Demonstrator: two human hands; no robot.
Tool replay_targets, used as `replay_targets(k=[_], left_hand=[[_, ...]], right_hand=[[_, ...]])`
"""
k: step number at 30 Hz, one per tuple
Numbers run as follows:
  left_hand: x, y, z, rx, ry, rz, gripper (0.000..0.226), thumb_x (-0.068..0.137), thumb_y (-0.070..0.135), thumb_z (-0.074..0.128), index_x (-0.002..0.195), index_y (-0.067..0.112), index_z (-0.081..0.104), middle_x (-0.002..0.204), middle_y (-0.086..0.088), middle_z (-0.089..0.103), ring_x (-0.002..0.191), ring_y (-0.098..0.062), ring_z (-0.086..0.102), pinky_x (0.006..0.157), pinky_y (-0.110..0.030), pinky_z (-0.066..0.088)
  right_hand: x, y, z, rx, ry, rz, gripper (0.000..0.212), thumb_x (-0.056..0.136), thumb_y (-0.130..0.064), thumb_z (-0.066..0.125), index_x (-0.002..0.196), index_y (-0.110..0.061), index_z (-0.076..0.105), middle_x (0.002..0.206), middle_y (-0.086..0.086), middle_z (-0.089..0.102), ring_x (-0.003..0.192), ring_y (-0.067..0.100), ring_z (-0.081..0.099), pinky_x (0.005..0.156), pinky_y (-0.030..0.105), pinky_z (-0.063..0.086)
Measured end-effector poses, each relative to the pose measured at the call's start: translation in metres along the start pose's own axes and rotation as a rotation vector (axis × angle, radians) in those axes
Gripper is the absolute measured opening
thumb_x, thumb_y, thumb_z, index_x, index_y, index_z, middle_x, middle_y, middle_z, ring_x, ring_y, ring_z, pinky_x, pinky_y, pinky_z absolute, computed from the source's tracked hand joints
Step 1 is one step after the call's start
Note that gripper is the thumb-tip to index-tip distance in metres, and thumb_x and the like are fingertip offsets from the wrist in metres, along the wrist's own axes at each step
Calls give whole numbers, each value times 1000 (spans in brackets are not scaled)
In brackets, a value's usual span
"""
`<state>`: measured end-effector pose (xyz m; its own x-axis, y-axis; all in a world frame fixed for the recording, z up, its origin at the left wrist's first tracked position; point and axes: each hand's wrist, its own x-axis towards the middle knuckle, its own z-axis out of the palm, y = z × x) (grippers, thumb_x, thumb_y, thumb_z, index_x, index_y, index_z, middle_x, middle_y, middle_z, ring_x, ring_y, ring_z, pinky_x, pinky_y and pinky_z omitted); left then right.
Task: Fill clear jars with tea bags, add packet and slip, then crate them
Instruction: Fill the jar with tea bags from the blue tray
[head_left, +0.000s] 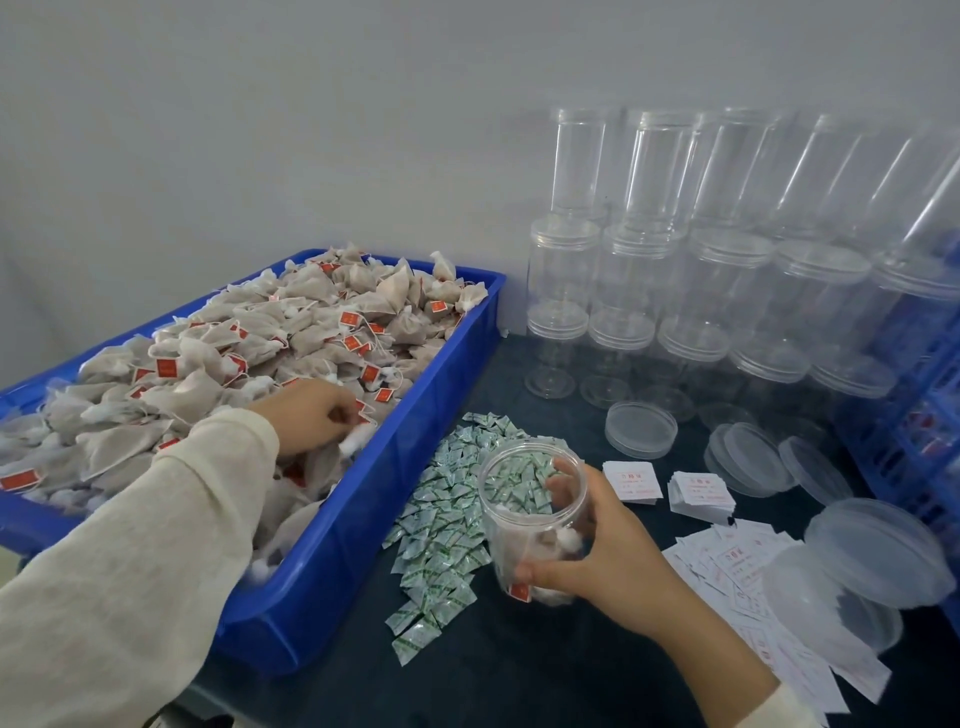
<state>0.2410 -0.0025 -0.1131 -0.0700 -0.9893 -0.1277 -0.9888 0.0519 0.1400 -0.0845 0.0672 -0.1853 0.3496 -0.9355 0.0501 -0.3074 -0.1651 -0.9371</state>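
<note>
Fingers (343, 410) of the left hand (306, 415) curl round tea bags (358, 431) in the blue tray (363, 519). Right hand (602, 551) grips a tilted open jar (530, 514), a few bags inside, beside green packets (441, 519).

Soft, even daylight-white light fills the scene, with only faint shadows under the blue tray (363, 545) on the dark tabletop (545, 665). The wide lens bends the stacked clear jars (717, 291) outward at the right edge. Detail looks slightly soft and smeared, most so at the corners.
</note>
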Motion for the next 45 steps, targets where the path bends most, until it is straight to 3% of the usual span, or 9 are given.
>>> replay_targets(k=[5, 8, 12, 16, 22, 28, 33, 37, 45], left_hand=[[-5, -8, -18, -500, 232, -54, 6, 94, 14, 58, 91, 18, 61, 91, 0, 63, 77, -14, 59, 65, -23, 46], [-6, -7, -27, -767, 236, -103, 19, 94, 7, 57, 102, 24, 60, 96, 0, 60, 80, -12, 59, 62, -24, 48], [-6, -5, -33, -873, 224, -156, 25, 92, 3, 58, 94, 28, 64, 94, -2, 64, 82, -16, 62, 61, -24, 51], [-5, -5, -34, -993, 209, -215, 15, 90, 2, 60, 88, 12, 70, 85, -4, 68, 69, -10, 68, 58, -28, 58], [-9, 1, -38, -924, 256, -216, 12, 94, 9, 58, 95, 1, 66, 98, -3, 64, 87, -17, 65, 57, -26, 57], [-27, 35, -72, -940, 317, -66, 14, 95, 10, 56, 84, 10, 63, 87, -6, 66, 73, -17, 72, 63, -23, 59], [-52, 83, -85, -1081, 198, 97, 17, 95, 7, 55, 81, 11, 64, 72, -4, 72, 66, -19, 72, 56, -21, 57], [-63, 115, -72, -1089, 129, 153, 14, 95, 7, 55, 85, 9, 65, 76, -6, 71, 65, -18, 72, 55, -19, 55], [-64, 130, -37, -936, 40, 167, 15, 95, 6, 54, 86, 11, 64, 76, -4, 71, 68, -15, 72, 58, -20, 56]], right_hand=[[1, -1, 2, 21, -3, -5, 97, 39, -47, 92, 115, -68, 36, 128, -29, 48, 108, -20, 49, 77, 0, 43], [2, -2, 3, 25, -6, 0, 98, 37, -49, 92, 115, -69, 36, 127, -29, 49, 108, -19, 50, 79, 3, 44], [1, -2, 3, 12, -6, 9, 98, 36, -51, 92, 110, -76, 34, 124, -34, 50, 109, -18, 50, 80, 4, 45], [0, -2, 2, 5, -12, 11, 97, 36, -51, 92, 110, -76, 35, 123, -35, 50, 110, -17, 51, 86, 9, 45], [-1, -3, 2, -8, -16, 15, 96, 36, -53, 92, 109, -76, 34, 123, -37, 50, 112, -16, 50, 90, 12, 45], [1, -8, 4, -30, -18, 3, 93, 37, -54, 90, 104, -80, 31, 120, -39, 48, 110, -21, 48, 83, 5, 44], [0, -12, 8, -3, -23, -15, 99, 38, -52, 90, 120, -61, 36, 127, -29, 48, 110, -19, 49, 84, 6, 45], [-1, -14, 9, 4, -38, -21, 103, 45, -43, 93, 131, -51, 38, 129, -25, 51, 112, -12, 53, 91, 12, 46], [-5, -14, 9, 46, -46, -1, 104, 44, -42, 92, 130, -54, 35, 131, -25, 51, 118, -7, 52, 99, 24, 48]])
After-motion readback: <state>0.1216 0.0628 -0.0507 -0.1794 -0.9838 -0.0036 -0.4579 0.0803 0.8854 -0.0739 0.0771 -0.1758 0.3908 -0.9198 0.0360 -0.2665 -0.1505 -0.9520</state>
